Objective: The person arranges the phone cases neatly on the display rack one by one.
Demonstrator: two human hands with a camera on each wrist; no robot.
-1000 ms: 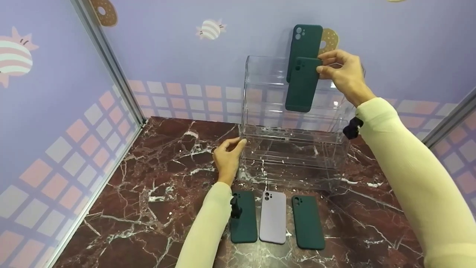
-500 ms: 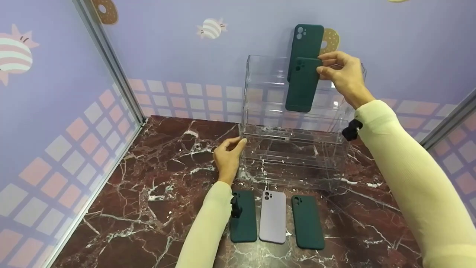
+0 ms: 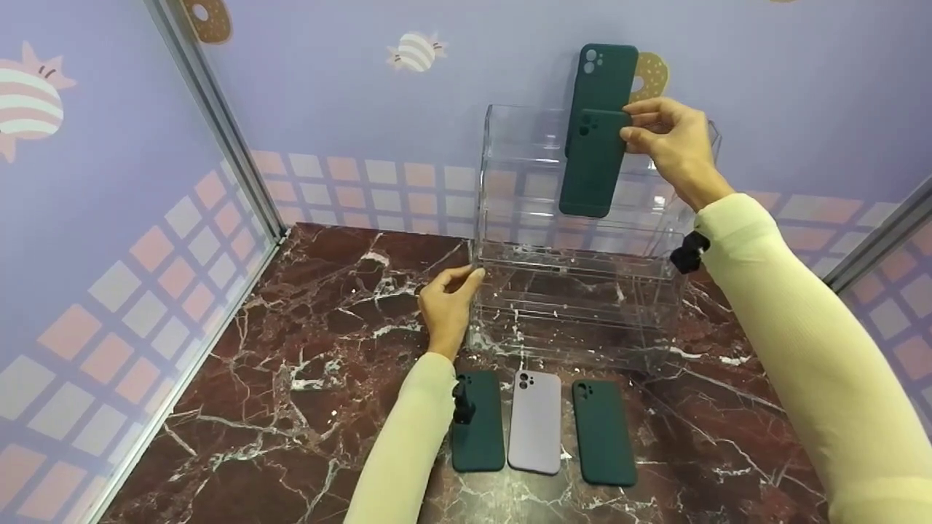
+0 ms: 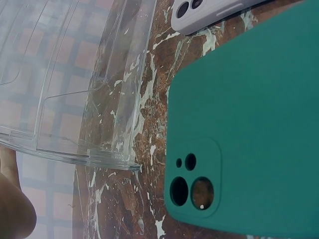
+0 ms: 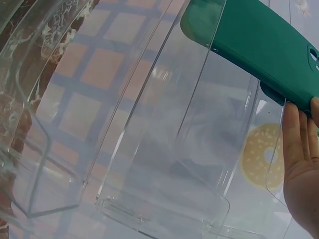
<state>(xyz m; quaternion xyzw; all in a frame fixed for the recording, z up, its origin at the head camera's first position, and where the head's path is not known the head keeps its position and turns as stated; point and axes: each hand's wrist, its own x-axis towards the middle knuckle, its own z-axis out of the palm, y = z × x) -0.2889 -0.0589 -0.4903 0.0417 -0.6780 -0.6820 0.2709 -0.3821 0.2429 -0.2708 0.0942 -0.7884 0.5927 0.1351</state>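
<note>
A: Right hand (image 3: 673, 149) first; doing what?

B: Pinching the held green case (image 3: 593, 166) by its upper right edge; thumb and fingertips together on it, clamped tight enough to keep it nearly upright, slightly tilted.

A: And that case, where exactly?

B: Up at the higher tiers of the clear tiered stand (image 3: 535, 251); from the right wrist, seen with its lower end behind a clear panel; hard to tell whether resting on anything there.

A: Anything behind it?

B: Yes; a rear green case (image 3: 606, 76), standing higher, partly covered by the held one; impossible to tell whether touching it.

A: Left hand (image 3: 445, 302)?

B: Lower down, at the left side of the stand; pinching its edge between thumb and fingers.

A: On the marble table (image 3: 349, 407)?

B: In a row before the stand, lying flat: a left green case (image 3: 484, 437), partly hidden by a black clip (image 3: 463, 405) at the left cuff; then a lilac case (image 3: 535, 426); then a right green case (image 3: 606, 434), turned slightly.
</note>
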